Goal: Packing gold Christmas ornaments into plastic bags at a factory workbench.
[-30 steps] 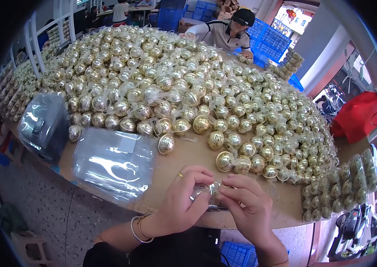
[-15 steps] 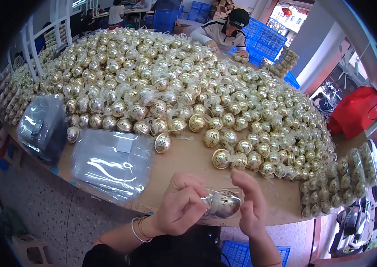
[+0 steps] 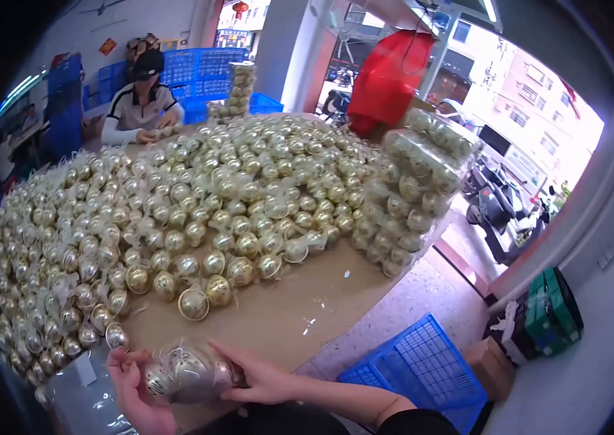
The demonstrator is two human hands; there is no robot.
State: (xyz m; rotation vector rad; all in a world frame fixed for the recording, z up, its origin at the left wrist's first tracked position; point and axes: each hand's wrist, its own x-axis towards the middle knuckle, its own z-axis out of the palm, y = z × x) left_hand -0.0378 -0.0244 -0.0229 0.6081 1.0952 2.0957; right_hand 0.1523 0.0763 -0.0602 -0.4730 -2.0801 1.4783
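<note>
A clear plastic pack of gold-coloured ball ornaments [image 3: 195,371] lies sideways between my hands at the table's near edge. My right hand [image 3: 263,377] grips its right end, thumb below and fingers above. At the opposite end, my left hand [image 3: 139,388] is closed against the pack with its fingers bent up. Just beyond my hands, the nearest loose gold ball ornament [image 3: 193,304] rests on the brown tabletop [image 3: 285,312]. Behind it spreads a large heap of such balls [image 3: 198,196], many wrapped in thin clear plastic. Flat clear plastic sleeves [image 3: 89,399] lie beside my left hand, partly cut off.
Filled clear packs [image 3: 416,188] are stacked at the table's right end. A blue plastic crate [image 3: 423,377] stands on the floor to the right, near a cardboard box [image 3: 488,366]. Across the heap, a co-worker [image 3: 144,109] handles balls. Red cloth [image 3: 390,80] hangs behind.
My view has swung to the right, bringing the crate and stacked packs closer in. My right hand has closed onto the pack, which it stood apart from before.
</note>
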